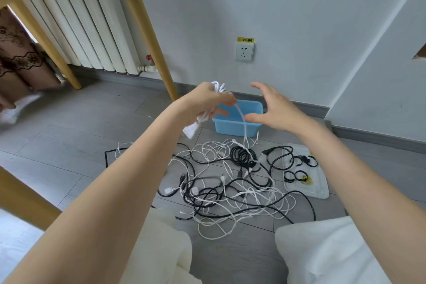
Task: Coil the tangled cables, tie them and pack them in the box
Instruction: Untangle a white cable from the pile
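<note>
A bunch of white cable [217, 89] is gripped in the left hand [208, 101], whose fingers are curled round the loops; a white plug [191, 130] hangs below that hand at about 7 o'clock. One strand of the same cable [242, 120] is seen running down from the fist, at 5 o'clock from it, to the heap on the floor. The right hand [274, 108] is held spread at 3 o'clock from the left hand, fingers straight and apart, thumb just beside the strand; nothing is held in it.

One blue box [251, 129] is seen on the floor behind both hands, near the wall. The tangle of cables [230, 191] is spread at 6 o'clock from the box, white and black strands crossed over one another; their number cannot be counted. One small black coil [243, 157] lies within it. At 3 o'clock from the heap, one clear lid [318, 189] is laid flat, with several black ties [297, 174] on it.
</note>
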